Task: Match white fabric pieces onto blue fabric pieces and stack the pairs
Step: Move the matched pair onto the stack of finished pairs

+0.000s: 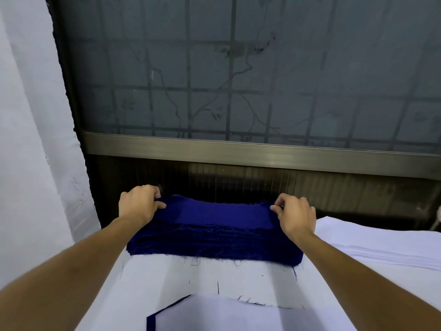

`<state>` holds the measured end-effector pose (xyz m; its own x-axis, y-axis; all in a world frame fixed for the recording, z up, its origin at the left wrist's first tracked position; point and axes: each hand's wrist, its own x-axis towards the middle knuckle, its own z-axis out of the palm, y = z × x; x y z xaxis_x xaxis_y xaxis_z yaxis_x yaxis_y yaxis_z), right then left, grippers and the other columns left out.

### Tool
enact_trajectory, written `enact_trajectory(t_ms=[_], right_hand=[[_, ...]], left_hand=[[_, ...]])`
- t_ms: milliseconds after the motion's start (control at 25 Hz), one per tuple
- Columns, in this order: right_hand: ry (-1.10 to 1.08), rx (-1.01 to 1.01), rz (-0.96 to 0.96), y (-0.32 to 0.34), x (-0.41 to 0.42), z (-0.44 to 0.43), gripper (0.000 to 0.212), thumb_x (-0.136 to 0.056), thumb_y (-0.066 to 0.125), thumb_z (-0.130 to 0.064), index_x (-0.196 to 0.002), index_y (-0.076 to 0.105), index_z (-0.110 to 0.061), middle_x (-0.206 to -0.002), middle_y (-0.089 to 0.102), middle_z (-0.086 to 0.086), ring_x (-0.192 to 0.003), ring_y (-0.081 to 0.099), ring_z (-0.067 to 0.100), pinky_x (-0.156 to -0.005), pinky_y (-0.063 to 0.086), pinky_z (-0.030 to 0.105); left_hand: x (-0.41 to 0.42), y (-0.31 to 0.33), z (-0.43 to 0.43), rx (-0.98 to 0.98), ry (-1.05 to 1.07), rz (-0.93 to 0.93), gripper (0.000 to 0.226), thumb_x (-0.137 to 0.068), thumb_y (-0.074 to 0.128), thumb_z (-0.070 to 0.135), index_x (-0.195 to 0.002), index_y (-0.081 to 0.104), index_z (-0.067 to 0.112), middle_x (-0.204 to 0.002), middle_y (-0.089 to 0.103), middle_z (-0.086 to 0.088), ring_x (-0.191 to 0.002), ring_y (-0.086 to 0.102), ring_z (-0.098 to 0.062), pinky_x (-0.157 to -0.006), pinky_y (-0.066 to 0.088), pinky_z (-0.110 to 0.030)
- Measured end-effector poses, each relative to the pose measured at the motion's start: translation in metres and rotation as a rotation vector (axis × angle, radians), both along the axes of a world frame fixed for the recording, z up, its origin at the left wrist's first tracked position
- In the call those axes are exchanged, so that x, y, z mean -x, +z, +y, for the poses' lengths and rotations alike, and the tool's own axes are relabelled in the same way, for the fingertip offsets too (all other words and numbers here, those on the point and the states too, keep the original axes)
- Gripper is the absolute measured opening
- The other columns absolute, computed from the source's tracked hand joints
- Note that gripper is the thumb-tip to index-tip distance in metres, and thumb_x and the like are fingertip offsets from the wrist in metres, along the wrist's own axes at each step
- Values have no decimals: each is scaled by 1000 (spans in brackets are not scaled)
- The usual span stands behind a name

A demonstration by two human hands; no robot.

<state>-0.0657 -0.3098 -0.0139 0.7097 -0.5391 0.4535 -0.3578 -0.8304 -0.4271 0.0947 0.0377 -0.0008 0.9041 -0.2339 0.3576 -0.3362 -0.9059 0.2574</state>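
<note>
Frosted window glass (238, 80) backs the white surface (202, 278); centre-frame lies a thick stack of dark blue fabric pieces (214, 244). Our left hand (139, 204) and right hand (296, 215) each close a grip on the top blue piece (222, 215) at its far corners, the best hold, we judge, for cloth so soft, light and fray-prone.

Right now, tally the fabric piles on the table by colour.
Blue pile: 1
White pile: 1
White-on-blue paired pile: 1
Total: 3
</note>
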Motion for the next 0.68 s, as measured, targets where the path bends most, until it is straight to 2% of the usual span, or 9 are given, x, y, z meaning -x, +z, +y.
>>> enact_trajectory(t_ms=[80,120,240,360,440,520,600,680], right_hand=[[-13,24,-4,-1,1,-2,9,-96,64,-37,-97,70,-30,-91,70,-4,-107,55,22,-92,41,41],[-19,39,-7,-2,1,-3,10,-97,63,-36,-98,72,-31,-92,71,-3,-108,55,23,-92,41,41],[-41,83,-43,-4,3,-5,17,-99,60,-34,-106,76,-31,-97,74,-2,-109,54,24,-90,41,40],[-54,100,-105,-5,6,-5,21,-100,58,-34,-109,76,-30,-96,74,-1,-109,53,24,-88,41,39],[-46,97,-151,-3,9,-3,21,-101,57,-32,-109,75,-27,-94,73,0,-106,54,23,-89,41,38],[-12,77,-193,1,12,-2,19,-102,54,-29,-108,71,-22,-93,71,0,-101,56,21,-91,42,39],[38,25,-228,4,15,0,15,-103,53,-25,-107,66,-19,-92,69,-1,-95,59,19,-93,44,39],[78,-67,-276,8,22,1,11,-102,55,-22,-107,64,-18,-92,68,-3,-89,61,17,-92,48,37]], left_hand=[[1,0,2,-36,-8,-29,13,-94,65,44,-97,66,32,-89,68,7,-97,67,-24,-92,48,-45],[2,0,3,-74,12,-43,21,-97,60,47,-107,69,31,-95,71,4,-99,67,-24,-93,46,-46],[3,2,6,-144,65,-98,38,-102,45,53,-113,72,29,-93,73,3,-92,67,-22,-88,45,-43],[8,5,10,1,27,-106,36,-102,50,47,-125,69,26,-109,74,-2,-103,66,-26,-91,49,-45],[13,12,13,206,7,-71,35,-98,61,44,-125,69,23,-115,72,-5,-102,66,-28,-83,54,-43],[19,21,15,339,-20,-35,27,-93,69,42,-112,72,24,-109,71,-5,-90,63,-23,-72,54,-39],[25,28,17,384,-51,-27,21,-92,70,41,-104,71,24,-102,71,-2,-86,62,-19,-73,56,-40],[32,35,20,407,-75,-22,22,-95,66,38,-107,71,20,-98,72,-2,-86,65,-20,-76,59,-44]])
